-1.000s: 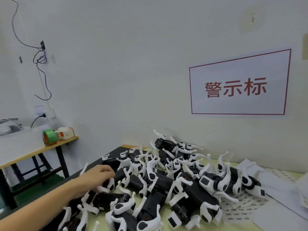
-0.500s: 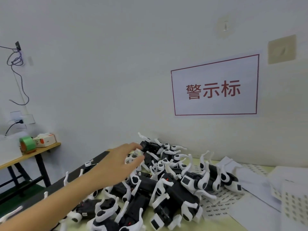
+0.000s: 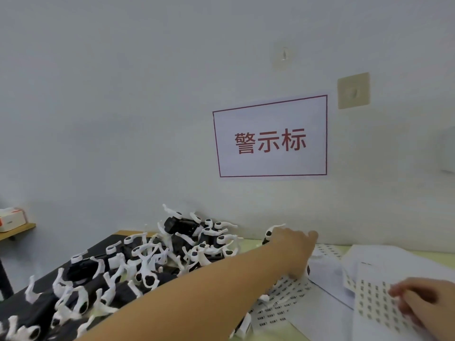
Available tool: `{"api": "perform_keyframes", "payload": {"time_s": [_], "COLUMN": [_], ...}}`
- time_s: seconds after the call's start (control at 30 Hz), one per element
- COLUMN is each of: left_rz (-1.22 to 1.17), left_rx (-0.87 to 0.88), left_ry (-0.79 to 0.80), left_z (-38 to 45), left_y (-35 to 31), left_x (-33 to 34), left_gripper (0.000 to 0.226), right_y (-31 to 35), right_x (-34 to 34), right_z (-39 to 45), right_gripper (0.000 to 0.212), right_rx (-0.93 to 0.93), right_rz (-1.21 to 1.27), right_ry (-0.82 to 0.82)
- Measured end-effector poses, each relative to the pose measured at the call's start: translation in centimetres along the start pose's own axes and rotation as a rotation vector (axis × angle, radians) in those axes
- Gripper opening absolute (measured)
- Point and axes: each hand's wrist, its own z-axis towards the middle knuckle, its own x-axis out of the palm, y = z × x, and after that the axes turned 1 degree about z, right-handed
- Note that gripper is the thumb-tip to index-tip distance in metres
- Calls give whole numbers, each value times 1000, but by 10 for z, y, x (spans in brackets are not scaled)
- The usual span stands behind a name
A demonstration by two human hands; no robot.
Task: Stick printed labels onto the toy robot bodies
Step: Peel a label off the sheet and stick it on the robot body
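Presently left hand (image 3: 293, 249) grasps a toy (image 3: 269, 236) at the pile's right edge; right hand (image 3: 418, 301) pinches the label sheet (image 3: 369, 299). Advise lifting clear of tangled legs first.

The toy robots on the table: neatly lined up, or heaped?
Heaped. The toy robots lie jumbled on one another, white legs pointing every way.

Black bodies with white legs on the toy robots (image 3: 138, 264) heaped at lower left. White label sheet (image 3: 376, 301) at lower right, patterned with a grid of small dark rectangles. White wall sign (image 3: 270, 141) right of centre, red border, red characters. Beige wall plate (image 3: 353, 90) above it. Pale green tabletop (image 3: 248, 244). White-and-orange box (image 3: 11, 219) at left edge.
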Motion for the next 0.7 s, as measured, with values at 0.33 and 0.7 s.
{"api": "perform_keyframes", "payload": {"time_s": [0.33, 0.7], "left_rz": [-400, -2189], "left_rx": [9, -422], "left_ry": [-429, -189], "left_z": [-16, -70], "left_y": [18, -66], "left_x": [-29, -10], "left_gripper": [82, 47], "right_y": [37, 82], "right_x": [-5, -25], "right_z": [-6, -31], "right_gripper": [48, 44], "right_rx": [174, 116], "right_rz": [77, 136], "right_ry": [21, 28]}}
